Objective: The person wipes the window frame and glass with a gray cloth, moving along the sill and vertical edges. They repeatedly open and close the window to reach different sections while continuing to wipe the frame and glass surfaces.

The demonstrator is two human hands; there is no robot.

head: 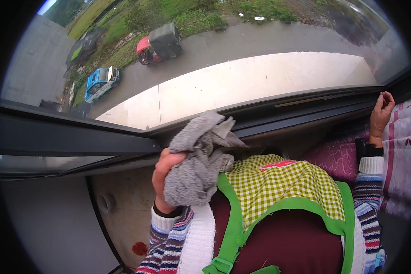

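Observation:
My left hand [163, 179] is wrapped around a bunched grey cloth [191, 186]. Folds of the cloth stick up beside the corner of the dark window frame [277, 118], and whether they touch it is unclear. On the far right, my right hand [380, 116] is raised with curled fingers, close to the frame and a pale patterned curtain [399, 150]. I cannot make out whether those fingers grip anything. A green checked apron [281, 181] covers my front below the window.
Past the window a pale ledge [243, 78] runs above a road with a red truck [157, 46] and a blue vehicle [101, 84]. Lower left are a grey panel [54, 222], a round pipe opening [105, 202] and a red object [139, 248]. Purple fabric [335, 154] bulges near the curtain.

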